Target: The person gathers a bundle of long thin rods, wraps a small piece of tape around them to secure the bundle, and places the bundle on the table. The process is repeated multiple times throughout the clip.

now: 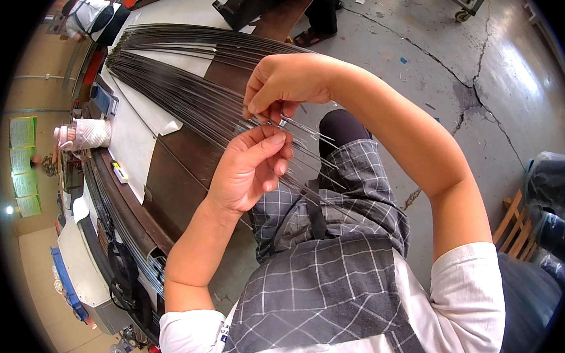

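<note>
A long, fanned bundle of thin dark wires (179,97) runs from the far left across the table toward me. Their loose ends stick out past my hands, over my lap. My right hand (292,83) is above and beyond the left, its thumb and fingers pinched on wires near their ends. Just below it, my left hand (248,166) is closed with thumb against forefinger on wires of the same bundle; its other fingers curl loosely. The fingers hide exactly how many wires each hand grips. A second band of the wires (219,37) arcs along the table's far side.
White paper (131,134) partly covers the brown tabletop (184,151). A pink-and-white wrapped roll (88,135) and a small yellow-and-white box (119,171) lie at the left. Another person (92,17) stands far left. Wrapped dark bundles (546,192) rest by a wooden pallet (514,225) at right.
</note>
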`<state>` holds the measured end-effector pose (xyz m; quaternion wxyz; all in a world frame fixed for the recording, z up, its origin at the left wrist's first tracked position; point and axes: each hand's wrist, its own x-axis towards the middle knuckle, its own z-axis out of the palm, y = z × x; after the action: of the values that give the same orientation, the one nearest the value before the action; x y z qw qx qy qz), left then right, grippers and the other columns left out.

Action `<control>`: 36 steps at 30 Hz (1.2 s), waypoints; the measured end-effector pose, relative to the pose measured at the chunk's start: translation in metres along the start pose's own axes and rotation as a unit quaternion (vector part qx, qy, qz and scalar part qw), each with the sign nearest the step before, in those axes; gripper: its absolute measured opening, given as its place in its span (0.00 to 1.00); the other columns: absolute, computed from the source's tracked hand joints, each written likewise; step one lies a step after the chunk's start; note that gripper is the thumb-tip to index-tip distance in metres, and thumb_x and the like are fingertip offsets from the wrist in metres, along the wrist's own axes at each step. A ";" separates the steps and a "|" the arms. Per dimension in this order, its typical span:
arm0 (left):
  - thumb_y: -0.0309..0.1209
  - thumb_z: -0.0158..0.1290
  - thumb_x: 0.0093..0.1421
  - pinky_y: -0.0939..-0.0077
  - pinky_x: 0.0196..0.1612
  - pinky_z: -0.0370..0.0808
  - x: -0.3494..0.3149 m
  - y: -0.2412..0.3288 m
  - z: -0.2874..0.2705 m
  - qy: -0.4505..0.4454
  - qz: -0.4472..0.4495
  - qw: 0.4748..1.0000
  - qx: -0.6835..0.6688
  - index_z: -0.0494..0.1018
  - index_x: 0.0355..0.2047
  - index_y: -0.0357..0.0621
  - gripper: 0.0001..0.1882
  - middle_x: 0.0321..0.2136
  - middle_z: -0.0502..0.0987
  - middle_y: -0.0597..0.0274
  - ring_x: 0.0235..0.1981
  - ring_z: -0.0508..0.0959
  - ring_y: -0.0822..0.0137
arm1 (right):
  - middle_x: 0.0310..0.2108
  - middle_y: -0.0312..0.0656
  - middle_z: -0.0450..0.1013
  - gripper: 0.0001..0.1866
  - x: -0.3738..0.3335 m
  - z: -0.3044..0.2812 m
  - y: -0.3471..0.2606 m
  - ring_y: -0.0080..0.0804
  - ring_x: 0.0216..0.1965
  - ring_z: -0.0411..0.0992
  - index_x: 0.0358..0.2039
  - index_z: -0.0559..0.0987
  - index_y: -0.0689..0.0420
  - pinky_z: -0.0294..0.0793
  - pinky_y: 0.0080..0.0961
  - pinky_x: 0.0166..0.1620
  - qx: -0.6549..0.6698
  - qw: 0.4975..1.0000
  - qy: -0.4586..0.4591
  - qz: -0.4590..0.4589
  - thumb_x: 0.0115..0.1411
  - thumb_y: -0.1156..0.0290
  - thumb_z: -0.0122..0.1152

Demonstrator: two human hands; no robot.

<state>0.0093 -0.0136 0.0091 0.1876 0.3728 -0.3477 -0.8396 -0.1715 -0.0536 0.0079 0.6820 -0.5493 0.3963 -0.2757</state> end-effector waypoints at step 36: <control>0.32 0.55 0.55 0.93 0.18 0.59 0.032 0.001 0.029 0.061 0.083 0.991 -0.083 0.70 0.31 0.51 0.05 0.24 0.69 0.76 0.22 0.65 0.84 | 0.35 0.53 0.74 0.21 0.000 -0.011 0.005 0.30 0.35 0.75 0.47 0.67 0.72 0.75 0.19 0.38 0.156 0.986 -0.002 -0.066 0.53 0.76 0.53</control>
<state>-0.0336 -0.0204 0.0080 0.3076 0.3764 -0.2947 -0.8227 -0.1809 -0.0586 0.0024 0.7403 -0.4617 0.3101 -0.3776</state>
